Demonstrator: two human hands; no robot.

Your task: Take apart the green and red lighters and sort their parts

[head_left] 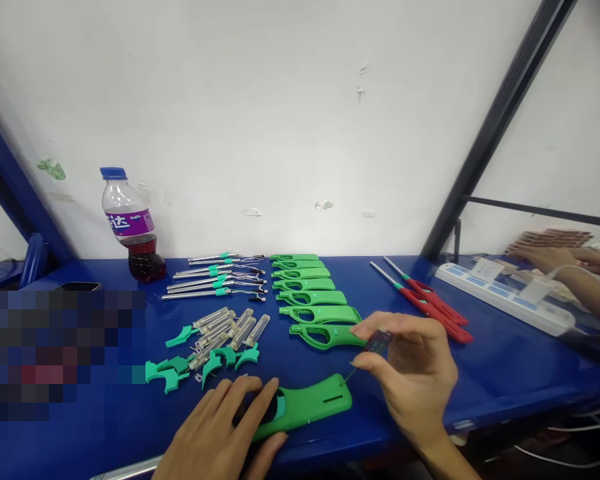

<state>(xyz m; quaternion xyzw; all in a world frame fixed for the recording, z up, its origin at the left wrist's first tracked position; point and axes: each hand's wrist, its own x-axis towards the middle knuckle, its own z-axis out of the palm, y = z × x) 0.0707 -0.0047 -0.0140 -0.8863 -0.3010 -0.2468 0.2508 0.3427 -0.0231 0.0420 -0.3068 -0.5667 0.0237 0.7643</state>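
My left hand [225,433] rests on a green plastic handle shell [310,404] lying at the front edge of the blue table [500,373], fingers curled over its dark end. My right hand [415,373] hovers just right of it, thumb and forefinger pinched on a small dark part [379,343] with a thin wire hanging down. Behind lie a row of several green handle shells [307,293], several metal tubes with green collars [215,277], and clear glass tubes with green triggers [215,343].
A soda bottle with a purple label [130,230] stands at the back left. Two red lighters [425,303] lie right of the green row. A white power strip [505,297] lies at the right, where another person's hands [560,257] work. A black diagonal post [495,127] rises there.
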